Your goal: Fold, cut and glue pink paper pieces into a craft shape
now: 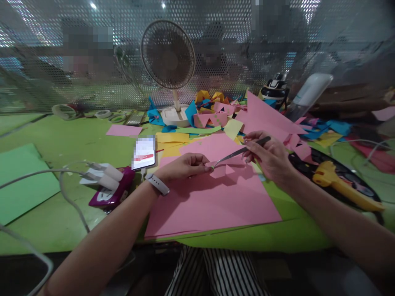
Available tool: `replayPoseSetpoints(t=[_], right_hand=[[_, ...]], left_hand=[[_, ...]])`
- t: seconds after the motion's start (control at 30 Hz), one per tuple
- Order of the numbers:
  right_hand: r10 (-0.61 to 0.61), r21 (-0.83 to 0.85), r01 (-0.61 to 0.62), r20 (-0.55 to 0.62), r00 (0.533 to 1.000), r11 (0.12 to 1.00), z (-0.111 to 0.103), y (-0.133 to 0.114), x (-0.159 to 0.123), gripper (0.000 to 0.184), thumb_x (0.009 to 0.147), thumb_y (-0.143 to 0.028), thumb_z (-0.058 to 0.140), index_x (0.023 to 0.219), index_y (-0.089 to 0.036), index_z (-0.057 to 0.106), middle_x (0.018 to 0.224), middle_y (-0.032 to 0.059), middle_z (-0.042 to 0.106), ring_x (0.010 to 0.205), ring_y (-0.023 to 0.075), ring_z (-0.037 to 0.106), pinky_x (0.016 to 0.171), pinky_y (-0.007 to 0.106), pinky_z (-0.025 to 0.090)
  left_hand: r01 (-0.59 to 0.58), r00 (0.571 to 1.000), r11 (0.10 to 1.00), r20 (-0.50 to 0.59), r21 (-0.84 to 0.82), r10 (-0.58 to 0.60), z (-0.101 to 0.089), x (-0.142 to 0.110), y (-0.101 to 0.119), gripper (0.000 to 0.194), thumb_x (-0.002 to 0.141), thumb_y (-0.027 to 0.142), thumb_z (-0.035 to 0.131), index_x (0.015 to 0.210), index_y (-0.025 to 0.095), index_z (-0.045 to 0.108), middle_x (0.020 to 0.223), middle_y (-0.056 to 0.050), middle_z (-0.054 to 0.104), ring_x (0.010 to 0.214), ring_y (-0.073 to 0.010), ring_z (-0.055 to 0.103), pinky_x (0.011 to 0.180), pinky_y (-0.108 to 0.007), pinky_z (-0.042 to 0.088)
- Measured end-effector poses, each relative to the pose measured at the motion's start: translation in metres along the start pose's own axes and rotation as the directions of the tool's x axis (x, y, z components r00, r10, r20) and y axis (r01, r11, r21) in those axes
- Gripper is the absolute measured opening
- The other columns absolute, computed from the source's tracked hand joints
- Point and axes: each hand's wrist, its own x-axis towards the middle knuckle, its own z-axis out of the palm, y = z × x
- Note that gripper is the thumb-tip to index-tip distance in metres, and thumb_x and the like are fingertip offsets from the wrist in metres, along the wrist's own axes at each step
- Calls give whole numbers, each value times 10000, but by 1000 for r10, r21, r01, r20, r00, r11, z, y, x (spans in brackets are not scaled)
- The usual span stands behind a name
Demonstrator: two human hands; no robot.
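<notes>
In the head view, the pink sheets [210,205] lie squared roughly to the near edge of the tabletop [83,144], directly in front of the person, probably so that both hands can meet over a flat, plain ground. The left hand [188,166] is above the middle of them, its thumb and fingers pinched together on a small green piece [212,168], mostly hidden; that grip seems meant to steady it for the tool. The right hand [268,158] grasps dark tweezers [236,153] between thumb and fingers like a pen, well back from the curved point, which likely keeps the tip in sight and leaves fine control; the tip is at the green piece, though whether its arms are closed on it I cannot tell. Left of the sheets a lit phone [144,152] lies tilted toward the person, perhaps for easy glancing, and nearer the left a purple socket block [106,200] carries white chargers [111,172]. Beyond the sheets' right side, a yellow glue gun [327,176] rests over a black tray [327,155], presumably within reach. Along the far edge stand a fan [168,55] and heaped folded paper pieces [212,119], apparently kept out of the working space.
</notes>
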Motion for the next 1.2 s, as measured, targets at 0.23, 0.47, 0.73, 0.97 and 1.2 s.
replayPoseSetpoints(t=[0.23,0.47,0.73,0.97,1.2], right_hand=[[12,-43,-14,-31,999,999,-1,-4,0,240,753,-327,676,920,-195,563,553,-28,611,421,104,560,372,208,402],[19,-13,-19,3,1000,1000,1,-4,-1,243,753,-324,678,922,-187,570,546,-29,610,415,93,559,371,188,394],[44,-23,-43,11,999,999,4,-4,-3,262,746,-340,683,922,-180,574,535,-33,606,420,96,566,369,184,405],[21,-28,-22,-7,1000,999,1,-3,-2,255,737,-339,690,910,-191,575,581,-26,615,428,97,566,362,190,415],[4,-48,-7,-46,999,999,0,-4,0,243,753,-358,670,911,-204,568,528,-32,611,401,96,550,353,190,386]], left_hand=[[17,1000,999,24,-50,-15,-1,-1,-1,206,749,324,657,798,142,573,665,11,548,507,-56,423,432,-177,231],[36,997,996,72,-87,-30,1,-2,1,159,741,255,654,789,138,558,635,27,506,590,-85,494,471,-176,270],[30,996,994,89,-107,-20,2,-2,-3,166,752,257,645,797,132,546,627,35,492,599,-80,495,491,-174,284],[34,996,996,84,-86,-26,2,-2,0,171,740,259,649,802,133,552,604,45,486,505,-51,389,464,-177,270],[54,997,994,62,-99,-48,1,-3,3,146,798,287,569,809,142,554,602,35,496,475,-58,384,444,-183,297]])
